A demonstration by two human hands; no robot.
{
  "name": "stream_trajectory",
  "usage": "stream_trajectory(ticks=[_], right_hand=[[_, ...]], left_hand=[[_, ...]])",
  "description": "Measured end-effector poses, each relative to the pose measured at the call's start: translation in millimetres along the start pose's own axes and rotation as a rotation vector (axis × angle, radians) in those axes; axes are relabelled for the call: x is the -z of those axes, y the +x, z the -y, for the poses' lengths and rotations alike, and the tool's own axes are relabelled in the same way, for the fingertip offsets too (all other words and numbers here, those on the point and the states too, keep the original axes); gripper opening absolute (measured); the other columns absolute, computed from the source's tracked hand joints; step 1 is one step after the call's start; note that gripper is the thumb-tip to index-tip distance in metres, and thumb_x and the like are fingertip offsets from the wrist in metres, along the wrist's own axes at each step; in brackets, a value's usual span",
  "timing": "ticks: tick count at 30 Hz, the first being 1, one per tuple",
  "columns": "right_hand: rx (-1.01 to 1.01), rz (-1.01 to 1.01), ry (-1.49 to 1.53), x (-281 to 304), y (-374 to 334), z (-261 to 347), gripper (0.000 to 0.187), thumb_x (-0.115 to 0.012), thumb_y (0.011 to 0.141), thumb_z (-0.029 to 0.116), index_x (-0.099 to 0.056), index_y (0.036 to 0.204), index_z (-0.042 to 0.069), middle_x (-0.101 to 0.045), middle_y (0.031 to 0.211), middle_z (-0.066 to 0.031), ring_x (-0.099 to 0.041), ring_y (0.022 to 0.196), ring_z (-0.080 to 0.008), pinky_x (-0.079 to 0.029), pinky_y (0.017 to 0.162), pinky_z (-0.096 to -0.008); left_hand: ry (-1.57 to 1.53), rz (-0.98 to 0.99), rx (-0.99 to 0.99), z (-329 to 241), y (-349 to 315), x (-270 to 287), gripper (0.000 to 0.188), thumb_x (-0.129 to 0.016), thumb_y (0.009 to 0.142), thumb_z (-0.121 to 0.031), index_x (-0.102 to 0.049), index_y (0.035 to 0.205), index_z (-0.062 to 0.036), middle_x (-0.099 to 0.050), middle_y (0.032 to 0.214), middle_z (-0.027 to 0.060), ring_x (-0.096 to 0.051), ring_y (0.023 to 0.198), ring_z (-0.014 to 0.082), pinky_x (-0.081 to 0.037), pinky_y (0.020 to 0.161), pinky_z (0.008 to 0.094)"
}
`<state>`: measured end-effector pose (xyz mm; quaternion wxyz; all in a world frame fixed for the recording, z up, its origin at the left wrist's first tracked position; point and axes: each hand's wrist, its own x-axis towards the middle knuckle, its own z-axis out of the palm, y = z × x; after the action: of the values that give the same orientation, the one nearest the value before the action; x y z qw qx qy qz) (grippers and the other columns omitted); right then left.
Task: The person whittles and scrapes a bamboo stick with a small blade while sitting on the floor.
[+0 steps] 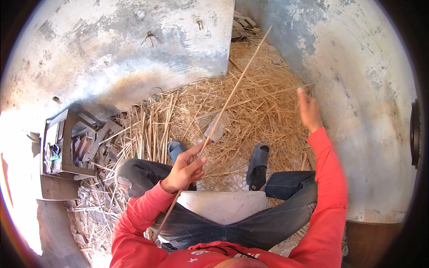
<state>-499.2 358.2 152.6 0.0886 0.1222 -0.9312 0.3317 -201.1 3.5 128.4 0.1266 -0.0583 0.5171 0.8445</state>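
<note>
My left hand (183,170) is closed around a long, thin wooden stick (235,89), which slants from beside my left thigh up to the far right. The stick's upper end stands above the straw near the wall corner. Farther out and to the right, my right hand (309,110) is held apart from the stick, its fingers drawn together. A small green bit shows at its fingertips, beside a thin pale strip; whether the hand grips that strip I cannot make out.
Loose straw-like shavings (268,111) cover the floor ahead. Split sticks (147,129) stand bundled at the left, by a dark wooden frame (67,143) holding small items. A white slab-like object (223,206) lies between my legs. Worn walls (357,89) rise close on the right and ahead.
</note>
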Motion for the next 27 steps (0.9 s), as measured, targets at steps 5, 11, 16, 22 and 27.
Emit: stream_trajectory(ticks=[5,11,16,22,27], right_hand=[[0.323,0.489,0.136,-48.7,-105.1,128.5,0.077,-0.047,0.098,0.068,-0.068,0.071,-0.001,-0.054,0.051,-0.0154,-0.059,0.048,-0.0312,-0.046,0.05,-0.0461],[0.42,0.618,0.052,-79.1,-137.4,145.7,0.079,-0.042,0.1,0.068,-0.068,0.071,-0.001,-0.062,0.06,-0.0247,-0.065,0.059,-0.0439,-0.052,0.058,-0.0532],[0.141,0.49,-0.044,-83.8,-60.6,104.9,0.089,-0.032,0.099,0.075,-0.058,0.057,0.001,-0.054,0.051,-0.0188,-0.06,0.049,-0.0364,-0.05,0.054,-0.0512],[-0.121,0.152,-0.084,-54.9,29.2,-18.3,0.087,-0.031,0.1,0.074,-0.05,0.051,0.006,-0.044,0.047,-0.0114,-0.041,0.041,-0.0247,-0.038,0.045,-0.045],[-0.032,-0.024,-0.465,-30.7,33.0,-38.6,0.087,-0.031,0.1,0.075,-0.049,0.054,0.003,-0.043,0.05,-0.0107,-0.041,0.042,-0.0241,-0.036,0.044,-0.0455]], left_hand=[[-0.059,-0.018,0.013,-11.7,8.4,-7.2,0.057,-0.048,0.106,-0.008,-0.03,0.16,-0.0068,-0.028,0.056,-0.0077,-0.026,0.043,0.0047,-0.024,0.044,0.024],[-0.068,-0.014,0.048,5.8,20.1,-11.6,0.055,-0.048,0.106,-0.006,-0.034,0.159,-0.0077,-0.029,0.057,-0.0072,-0.027,0.044,0.0047,-0.024,0.044,0.0242],[0.034,0.017,0.061,5.6,8.5,-15.4,0.058,-0.049,0.102,-0.002,-0.034,0.158,-0.0037,-0.031,0.059,-0.0079,-0.027,0.045,0.0042,-0.024,0.045,0.0242],[0.157,0.122,0.113,26.9,1.6,-6.0,0.059,-0.049,0.103,0.001,-0.031,0.159,-0.0037,-0.033,0.061,-0.0072,-0.032,0.048,0.0045,-0.027,0.046,0.0243],[0.089,0.158,0.166,35.5,0.2,-1.7,0.057,-0.049,0.103,0.0,-0.035,0.158,-0.0041,-0.032,0.061,-0.0081,-0.031,0.048,0.0035,-0.026,0.046,0.0237]])
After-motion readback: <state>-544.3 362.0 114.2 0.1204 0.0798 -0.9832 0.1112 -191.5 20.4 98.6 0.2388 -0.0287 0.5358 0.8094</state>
